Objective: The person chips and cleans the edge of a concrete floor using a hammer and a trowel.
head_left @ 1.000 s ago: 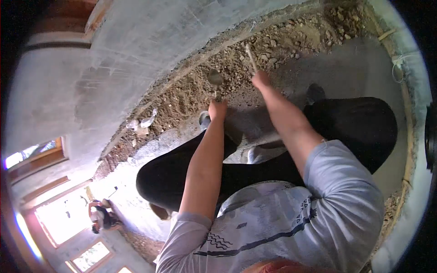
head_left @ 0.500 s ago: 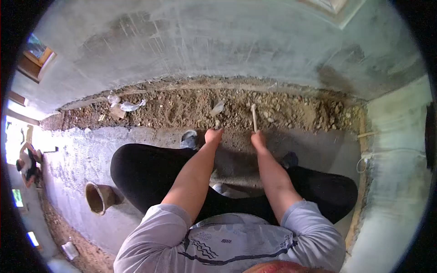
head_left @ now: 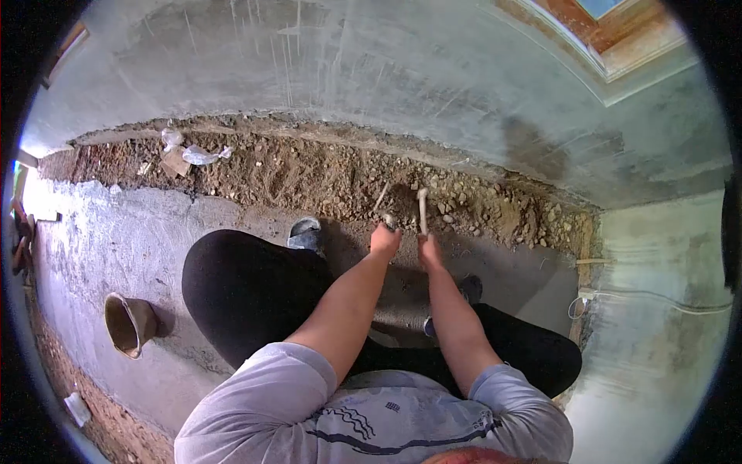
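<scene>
My left hand (head_left: 384, 242) is closed round the handle of a trowel (head_left: 382, 197), whose narrow blade shows edge-on over the loose gravel and soil (head_left: 332, 182). Just to its right, my right hand (head_left: 430, 252) grips the lower end of a pale wooden stick (head_left: 423, 209). The stick points away from me, its far end slightly wider and lying over the gravel. Between the two tools is a dark hollow in the soil. My shoe (head_left: 306, 233) rests at the gravel's edge, left of my hands.
A bucket (head_left: 130, 325) stands on the concrete floor (head_left: 216, 224) to my left. Plastic scraps (head_left: 202, 155) lie on the gravel strip beneath the plastered wall (head_left: 325, 69). A cable (head_left: 657, 300) runs along the right wall. A person (head_left: 22, 240) is at the far left edge.
My view has turned and shifted. My hands are closer together, and the trowel blade has turned from its broad face to its edge. The stick remains in my right hand.
</scene>
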Demonstrator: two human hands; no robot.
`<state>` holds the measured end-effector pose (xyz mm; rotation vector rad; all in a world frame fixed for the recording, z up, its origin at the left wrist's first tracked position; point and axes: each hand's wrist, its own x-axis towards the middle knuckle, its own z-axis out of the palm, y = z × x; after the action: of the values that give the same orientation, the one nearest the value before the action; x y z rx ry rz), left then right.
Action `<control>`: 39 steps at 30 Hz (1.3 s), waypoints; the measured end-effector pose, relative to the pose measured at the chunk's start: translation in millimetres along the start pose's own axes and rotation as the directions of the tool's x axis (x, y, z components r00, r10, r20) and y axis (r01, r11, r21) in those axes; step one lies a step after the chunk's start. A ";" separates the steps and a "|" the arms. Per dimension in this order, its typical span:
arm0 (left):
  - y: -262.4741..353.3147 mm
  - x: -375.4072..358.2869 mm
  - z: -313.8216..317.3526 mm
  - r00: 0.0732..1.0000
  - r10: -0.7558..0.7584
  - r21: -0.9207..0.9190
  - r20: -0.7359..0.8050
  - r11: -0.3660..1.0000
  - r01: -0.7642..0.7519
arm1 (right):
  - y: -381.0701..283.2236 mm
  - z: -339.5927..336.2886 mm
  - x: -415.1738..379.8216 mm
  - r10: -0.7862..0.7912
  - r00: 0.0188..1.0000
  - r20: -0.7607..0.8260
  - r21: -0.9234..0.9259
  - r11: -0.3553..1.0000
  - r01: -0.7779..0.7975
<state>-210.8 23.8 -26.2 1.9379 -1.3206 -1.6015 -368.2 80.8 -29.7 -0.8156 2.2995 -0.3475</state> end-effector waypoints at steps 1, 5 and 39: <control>9.5 -11.3 -6.9 0.999 0.032 0.081 0.030 0.996 -0.034 | 35.6 21.6 25.6 -0.017 0.999 0.038 0.109 0.994 0.013; -21.0 -0.5 10.6 0.995 0.051 0.157 0.081 0.986 -0.064 | 10.8 -0.4 -6.5 -0.019 1.000 0.008 0.210 0.978 0.017; -7.1 -6.6 -20.3 0.994 -0.085 0.051 -0.066 0.995 0.089 | -60.0 -36.2 -17.5 -0.212 0.940 -0.267 0.183 0.947 0.266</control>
<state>-189.3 26.4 -20.5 2.0873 -1.2829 -1.5440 -354.5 46.7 32.5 -0.9891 2.3316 -0.8365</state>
